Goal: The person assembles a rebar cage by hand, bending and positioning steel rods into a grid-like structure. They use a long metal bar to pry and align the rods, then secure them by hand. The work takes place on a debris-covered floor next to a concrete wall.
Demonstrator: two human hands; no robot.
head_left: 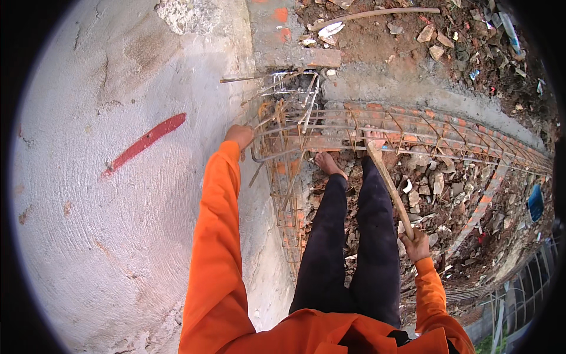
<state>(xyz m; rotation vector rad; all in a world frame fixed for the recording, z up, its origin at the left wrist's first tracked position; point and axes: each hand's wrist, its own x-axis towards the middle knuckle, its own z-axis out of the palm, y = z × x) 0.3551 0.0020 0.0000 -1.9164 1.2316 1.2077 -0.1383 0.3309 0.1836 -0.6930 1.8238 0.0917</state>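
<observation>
My left hand (240,136) is closed on the end of a steel rod, beside the wall and at the corner of a rebar cage (330,127). The cage's long bars run off to the right, with bent stirrups around them. In my right hand (416,245) is the lower end of a long wooden handle (392,192). It slants up and left to the cage, its far end close to my right foot (374,134). Whether that end carries a tool head, I cannot make out. My bare left foot (329,163) stands just below the cage.
A rough plastered wall (118,224) with a red stroke rises on the left. Thin rods (309,97) stick up at the corner. Broken stones (439,183) and rubble cover the ground to the right. A second rebar cage (286,230) runs toward me along the wall.
</observation>
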